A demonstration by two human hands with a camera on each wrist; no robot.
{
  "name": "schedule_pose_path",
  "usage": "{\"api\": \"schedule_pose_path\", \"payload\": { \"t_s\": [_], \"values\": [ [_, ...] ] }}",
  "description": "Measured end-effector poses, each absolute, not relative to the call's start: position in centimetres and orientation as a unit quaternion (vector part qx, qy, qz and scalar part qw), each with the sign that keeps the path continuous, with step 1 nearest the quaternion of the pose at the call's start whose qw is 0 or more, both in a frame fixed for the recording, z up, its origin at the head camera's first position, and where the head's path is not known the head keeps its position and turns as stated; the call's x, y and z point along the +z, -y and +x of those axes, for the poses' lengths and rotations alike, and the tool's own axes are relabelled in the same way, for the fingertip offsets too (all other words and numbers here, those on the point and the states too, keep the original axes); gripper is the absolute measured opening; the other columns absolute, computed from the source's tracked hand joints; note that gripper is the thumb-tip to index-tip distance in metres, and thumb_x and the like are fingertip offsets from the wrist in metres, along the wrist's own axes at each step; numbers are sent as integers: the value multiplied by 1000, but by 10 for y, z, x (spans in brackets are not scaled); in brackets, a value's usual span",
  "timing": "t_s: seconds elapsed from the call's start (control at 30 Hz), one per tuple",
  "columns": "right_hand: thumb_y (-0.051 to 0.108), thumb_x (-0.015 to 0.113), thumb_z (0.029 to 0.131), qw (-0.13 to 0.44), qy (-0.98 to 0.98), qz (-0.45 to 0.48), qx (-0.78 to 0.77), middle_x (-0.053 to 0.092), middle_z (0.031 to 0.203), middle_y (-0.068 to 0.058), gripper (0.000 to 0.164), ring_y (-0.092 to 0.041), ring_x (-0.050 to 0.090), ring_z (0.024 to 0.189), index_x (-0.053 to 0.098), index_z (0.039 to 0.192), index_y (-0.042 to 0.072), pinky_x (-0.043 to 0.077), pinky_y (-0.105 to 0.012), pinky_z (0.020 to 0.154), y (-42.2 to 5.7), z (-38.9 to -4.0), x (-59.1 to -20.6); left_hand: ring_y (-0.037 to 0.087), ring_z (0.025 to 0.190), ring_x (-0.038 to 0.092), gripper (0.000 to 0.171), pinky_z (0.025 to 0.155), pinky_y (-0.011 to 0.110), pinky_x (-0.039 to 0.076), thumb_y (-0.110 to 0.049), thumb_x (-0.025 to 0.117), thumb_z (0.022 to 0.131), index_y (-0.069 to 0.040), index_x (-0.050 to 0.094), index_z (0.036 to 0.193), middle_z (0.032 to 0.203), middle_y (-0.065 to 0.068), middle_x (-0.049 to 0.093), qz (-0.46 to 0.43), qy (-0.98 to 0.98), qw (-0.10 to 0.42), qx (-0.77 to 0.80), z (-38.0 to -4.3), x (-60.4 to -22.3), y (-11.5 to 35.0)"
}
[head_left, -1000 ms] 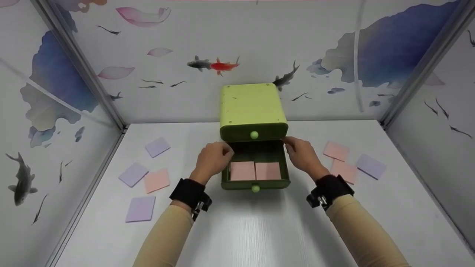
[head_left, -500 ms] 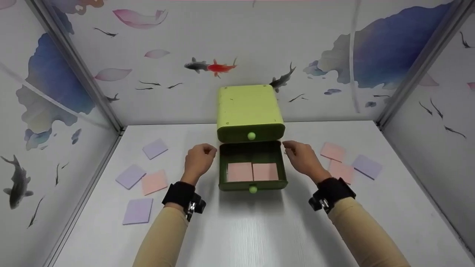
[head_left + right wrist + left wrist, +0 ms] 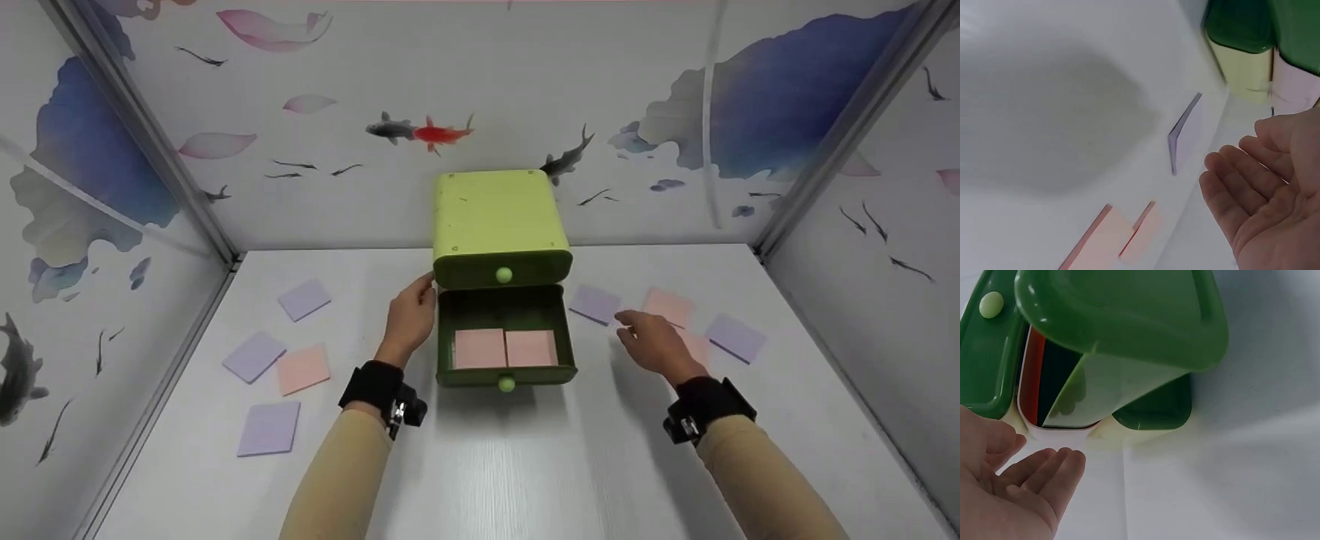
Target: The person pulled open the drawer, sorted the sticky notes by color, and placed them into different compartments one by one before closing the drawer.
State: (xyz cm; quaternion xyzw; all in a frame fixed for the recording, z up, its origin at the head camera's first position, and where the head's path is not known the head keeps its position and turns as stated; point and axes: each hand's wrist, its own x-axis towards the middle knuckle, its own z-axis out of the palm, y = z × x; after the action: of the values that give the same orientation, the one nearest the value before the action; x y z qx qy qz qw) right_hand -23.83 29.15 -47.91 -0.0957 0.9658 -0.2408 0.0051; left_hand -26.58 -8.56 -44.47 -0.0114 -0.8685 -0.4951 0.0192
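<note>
A light-green drawer box (image 3: pixel 499 210) stands at the back, its lower drawer (image 3: pixel 508 376) pulled out toward me. Inside the drawer two pink square pads (image 3: pixel 480 349) lie side by side. My left hand (image 3: pixel 410 319) is at the left of the box, fingertips right at its lower side. The left wrist view shows that hand (image 3: pixel 1027 478) with loosely bent fingers and nothing in them. Out to the right, my right hand (image 3: pixel 654 343) hovers over the pads there, fingers relaxed and holding nothing. A purple pad (image 3: pixel 596 304) lies between it and the drawer.
On the left lie several purple pads (image 3: pixel 268 429) and a pink one (image 3: pixel 304 369). To the right are two pink pads (image 3: pixel 669 306), partly behind my right hand, and another purple pad (image 3: pixel 736 337). Printed walls (image 3: pixel 510 90) enclose the white table (image 3: pixel 480 480).
My left hand came off the drawer's left edge, then moved up to the box's side. The right hand moved right and toward me, away from the drawer, and a purple pad came into view.
</note>
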Motion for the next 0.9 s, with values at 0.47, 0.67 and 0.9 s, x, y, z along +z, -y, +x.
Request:
{"api": "schedule_pose_path", "payload": {
  "t_s": [0.47, 0.67, 0.9],
  "values": [
    [12, 37, 103, 64, -979, -23, -194, 46, 136, -37, 45, -52, 46, 124, 39, 139, -14, 40, -59, 102, -344, -236, -502, 26, 137, 46, 42, 110, 42, 41, -23, 38, 106, -11, 45, 146, 147, 10, 50, -22, 848, 39, -527, -272, -452, 79],
    [6, 49, 99, 52, -981, -45, -182, 57, 103, -28, 25, -39, 56, 91, 52, 114, -13, 47, -49, 82, -354, -235, -514, 26, 138, 45, 39, 111, 41, 40, -23, 40, 105, -14, 47, 143, 145, 9, 51, -19, 847, 32, -530, -275, -453, 76],
    [6, 57, 94, 59, -982, -41, -172, 54, 81, -13, 11, -24, 49, 71, 53, 92, -3, 43, -38, 65, -358, -239, -523, 26, 138, 45, 36, 111, 43, 40, -23, 42, 105, -17, 49, 139, 144, 10, 52, -5, 851, 29, -525, -278, -452, 75]
  ]
}}
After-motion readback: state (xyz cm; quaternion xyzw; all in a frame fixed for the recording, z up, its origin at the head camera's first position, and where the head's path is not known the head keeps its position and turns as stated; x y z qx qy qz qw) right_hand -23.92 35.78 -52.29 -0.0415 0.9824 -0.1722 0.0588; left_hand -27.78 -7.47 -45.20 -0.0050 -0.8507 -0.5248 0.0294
